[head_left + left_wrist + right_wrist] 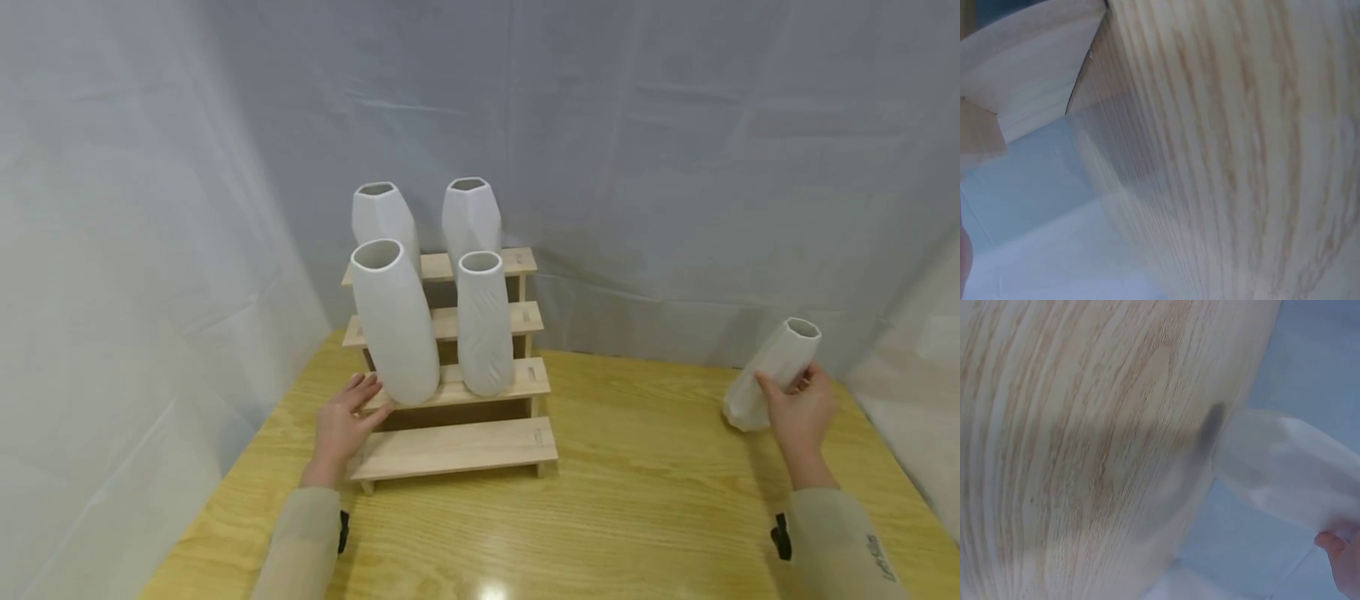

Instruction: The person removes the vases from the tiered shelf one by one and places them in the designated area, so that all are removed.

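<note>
My right hand (802, 412) grips a white faceted vase (771, 373) by its side, thumb on the near face. The vase leans, its mouth up and to the right, its base low over the table; the right wrist view shows the faceted vase (1285, 465) with my thumb on it. My left hand (347, 427) rests at the left end of a stepped wooden stand (453, 450), its fingers extended beside a smooth oval-mouthed vase (396, 333). To that vase's right, on the same step, a wavy-relief vase (486, 333) stands upright.
Higher on the stand, at the back, are two angular white vases, a left one (382, 218) and a right one (471, 218). The wooden table (637, 467) spans between the hands. A pale cloth curtain (675, 167) hangs behind and along both sides.
</note>
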A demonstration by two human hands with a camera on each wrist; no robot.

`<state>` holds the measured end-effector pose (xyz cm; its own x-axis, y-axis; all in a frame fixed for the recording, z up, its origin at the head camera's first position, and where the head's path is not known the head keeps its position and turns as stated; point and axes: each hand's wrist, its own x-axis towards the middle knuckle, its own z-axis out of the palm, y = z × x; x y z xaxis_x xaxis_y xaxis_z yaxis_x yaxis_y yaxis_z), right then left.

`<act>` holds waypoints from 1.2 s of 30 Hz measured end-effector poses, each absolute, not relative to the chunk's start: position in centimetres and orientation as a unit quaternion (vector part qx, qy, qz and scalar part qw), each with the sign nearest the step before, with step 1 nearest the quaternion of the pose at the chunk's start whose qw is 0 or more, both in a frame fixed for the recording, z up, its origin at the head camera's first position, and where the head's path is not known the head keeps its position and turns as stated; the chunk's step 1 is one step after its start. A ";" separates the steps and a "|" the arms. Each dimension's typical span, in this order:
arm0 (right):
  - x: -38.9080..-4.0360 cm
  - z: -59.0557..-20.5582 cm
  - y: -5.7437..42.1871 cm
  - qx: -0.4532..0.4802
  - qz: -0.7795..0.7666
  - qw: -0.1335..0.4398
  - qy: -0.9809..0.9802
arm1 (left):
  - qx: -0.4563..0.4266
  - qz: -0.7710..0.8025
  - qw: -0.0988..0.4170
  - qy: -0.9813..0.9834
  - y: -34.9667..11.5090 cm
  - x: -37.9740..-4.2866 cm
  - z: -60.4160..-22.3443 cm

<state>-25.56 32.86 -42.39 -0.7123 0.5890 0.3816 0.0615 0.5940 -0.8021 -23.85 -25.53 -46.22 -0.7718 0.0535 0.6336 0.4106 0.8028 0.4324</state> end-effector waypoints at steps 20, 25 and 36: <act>-25.7 -43.0 34.4 -0.224 0.402 0.326 -0.826 | -0.133 -0.293 0.310 -0.894 -25.6 -23.9 -46.6; -25.8 -43.0 34.5 -0.227 0.400 0.321 -0.828 | -0.133 -0.291 0.315 -0.894 -25.6 -23.9 -46.4; -25.9 -43.1 34.8 -0.222 0.404 0.325 -0.826 | -0.129 -0.298 0.309 -0.894 -25.5 -23.8 -46.1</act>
<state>-25.93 34.81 -43.12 -0.6903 0.6287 0.3581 0.1037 0.5758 -0.8110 -23.78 -25.46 -46.08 -0.7757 0.0472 0.6294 0.4151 0.7893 0.4523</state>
